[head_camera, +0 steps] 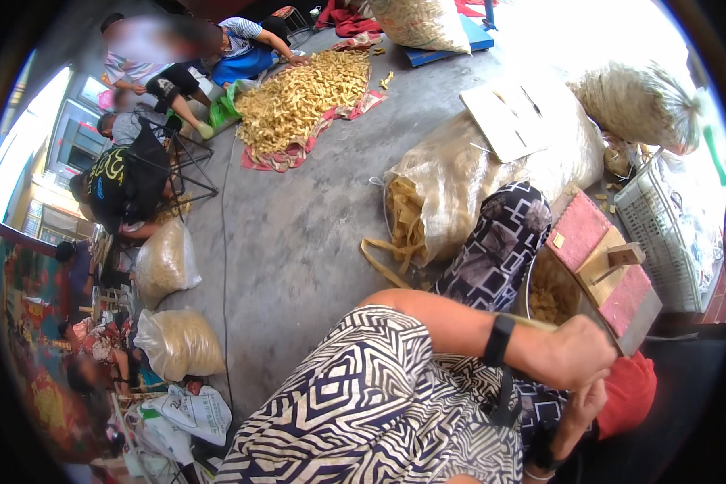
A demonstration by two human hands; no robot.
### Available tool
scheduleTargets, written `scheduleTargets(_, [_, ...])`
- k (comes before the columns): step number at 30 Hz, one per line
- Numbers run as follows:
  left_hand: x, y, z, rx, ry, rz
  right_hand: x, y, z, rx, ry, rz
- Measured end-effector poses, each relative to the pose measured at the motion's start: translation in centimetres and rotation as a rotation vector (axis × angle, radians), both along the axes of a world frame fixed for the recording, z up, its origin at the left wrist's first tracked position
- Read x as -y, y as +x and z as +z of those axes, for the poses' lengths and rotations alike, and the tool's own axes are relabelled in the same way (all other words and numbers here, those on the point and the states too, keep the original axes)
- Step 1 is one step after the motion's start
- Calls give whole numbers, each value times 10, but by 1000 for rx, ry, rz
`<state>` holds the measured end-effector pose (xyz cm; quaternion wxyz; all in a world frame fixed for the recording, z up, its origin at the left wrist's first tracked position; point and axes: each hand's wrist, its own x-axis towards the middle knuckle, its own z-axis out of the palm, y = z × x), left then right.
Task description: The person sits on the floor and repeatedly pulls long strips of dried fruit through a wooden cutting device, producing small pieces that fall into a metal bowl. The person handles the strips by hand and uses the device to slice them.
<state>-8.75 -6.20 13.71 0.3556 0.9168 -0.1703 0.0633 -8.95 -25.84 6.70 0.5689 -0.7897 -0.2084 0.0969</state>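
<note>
My left hand (581, 352), with a black band on its wrist, is closed in a fist around a thin pale-yellow strip (537, 324). The strip's end sticks out on the side towards the forearm. Just below, my right hand (582, 406) has its fingers bent and meets the left at the fingertips. What lies between those fingers is hidden. Beyond my hands, a board covered with pink cloth (578, 232) bears a wooden block (605, 272) with an upright wooden piece. It lies across a round metal container (527, 302) holding yellow pieces (550, 293).
An open plastic sack (448, 175) of yellow strips lies ahead with a white board (502, 121) on it. A white plastic basket (659, 224) stands beyond the pink-covered board. Red cloth (629, 393) lies by my right hand. Several people sit around a heap of yellow knotted pieces (308, 91) and filled sacks (181, 345).
</note>
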Motion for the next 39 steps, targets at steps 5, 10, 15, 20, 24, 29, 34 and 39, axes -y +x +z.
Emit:
scheduleTargets(5, [-14, 40, 32, 100, 22, 15, -21, -9, 47, -268, 9, -109])
scheduleTargets(10, [6, 32, 13, 264, 2, -65, -8, 10, 32, 85, 284, -596])
scheduleTargets(15, [33, 20, 0, 288, 67, -77, 14, -1, 9, 23, -93, -309])
scheduleTargets(20, [25, 32, 2, 344, -34, -168, 26, -9, -4, -33, 0, -66])
scheduleTargets(24, [8, 45, 23, -166, -435, -306, 13, -13, 50, -268, 402, 22])
scheduleTargets(29, [24, 30, 9, -336, -1015, -382, 6, 36, 66, -92, 425, -159])
scheduleTargets(34, [36, 20, -38, -447, -1215, -388, -2, 34, 20, 117, 132, -396])
scheduleTargets(39, [9, 8, -66, -1025, -1421, -378, -14, 11, 6, -62, 85, -284])
